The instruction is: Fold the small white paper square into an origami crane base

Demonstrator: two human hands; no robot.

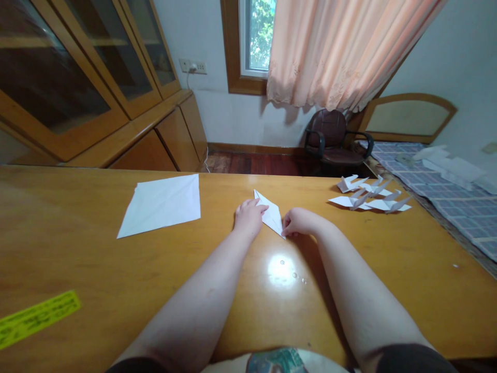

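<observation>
A folded white sheet of paper [273, 211], narrow and pointed at both ends, lies slantwise on the wooden table. My left hand [249, 218] rests flat over its left edge with the fingers stretched out. At the paper's near right tip, my right hand [297, 221] is closed in a pinch on the corner. The fingertips of that hand are partly hidden by its own knuckles.
White paper sheets [165, 204] lie to the left on the table [155, 280]. Several folded paper cranes [389, 202] stand at the far right. A yellow strip [39, 317] is at the near left. Beyond the table are a chair [332, 137] and a cabinet [171, 134].
</observation>
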